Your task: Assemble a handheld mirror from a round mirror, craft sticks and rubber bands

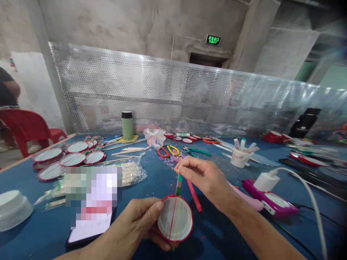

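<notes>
My left hand (145, 220) grips a small round toy (183, 218) by its left side, thumb on the rim and fingers underneath. The toy has a red rim, a whitish face, and a red and a yellow strand stretched across it. From its top rises a short stick (178, 185) with green bands. My right hand (202, 177) is closed in a pinch at the upper end of that stick; its fingertips partly hide what they hold there. A red-pink rod (194, 196) lies just beneath my right hand.
Similar red-rimmed discs (72, 159) lie in a group at left. A phone (93, 206), a bag of sticks (132, 172) and a white jar (14, 210) are nearer. Pliers (196, 151), a cup of markers (240, 158), a purple power strip (282, 204) and a green bottle (127, 125) stand around.
</notes>
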A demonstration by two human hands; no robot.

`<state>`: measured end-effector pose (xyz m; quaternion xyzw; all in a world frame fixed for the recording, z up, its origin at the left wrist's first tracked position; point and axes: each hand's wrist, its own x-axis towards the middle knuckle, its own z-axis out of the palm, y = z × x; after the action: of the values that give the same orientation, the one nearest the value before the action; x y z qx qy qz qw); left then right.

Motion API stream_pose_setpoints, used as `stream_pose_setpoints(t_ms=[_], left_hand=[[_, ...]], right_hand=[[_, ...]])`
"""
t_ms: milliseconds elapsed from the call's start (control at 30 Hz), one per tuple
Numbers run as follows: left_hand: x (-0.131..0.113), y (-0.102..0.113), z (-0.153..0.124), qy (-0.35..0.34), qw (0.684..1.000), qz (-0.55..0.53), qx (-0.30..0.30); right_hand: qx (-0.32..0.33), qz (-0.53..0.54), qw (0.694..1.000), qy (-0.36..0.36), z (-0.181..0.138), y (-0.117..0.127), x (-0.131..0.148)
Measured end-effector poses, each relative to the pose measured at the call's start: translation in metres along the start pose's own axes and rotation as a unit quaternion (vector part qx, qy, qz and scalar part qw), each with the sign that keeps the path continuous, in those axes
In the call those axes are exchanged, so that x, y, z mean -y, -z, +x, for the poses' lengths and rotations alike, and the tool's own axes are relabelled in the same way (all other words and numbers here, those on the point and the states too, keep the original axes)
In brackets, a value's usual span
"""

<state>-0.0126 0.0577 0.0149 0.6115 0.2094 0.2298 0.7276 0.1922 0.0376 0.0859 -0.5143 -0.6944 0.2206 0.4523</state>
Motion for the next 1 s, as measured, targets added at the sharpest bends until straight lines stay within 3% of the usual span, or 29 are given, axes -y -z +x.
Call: stream_pose_setpoints(t_ms=[1000], left_hand=[[-0.0004, 0.0009, -0.0007, 0.003, 1.000, -0.005, 0.001]], right_hand=[[-0.051, 0.002, 0.999, -0.011, -0.0004, -0.0036, 0.0002]])
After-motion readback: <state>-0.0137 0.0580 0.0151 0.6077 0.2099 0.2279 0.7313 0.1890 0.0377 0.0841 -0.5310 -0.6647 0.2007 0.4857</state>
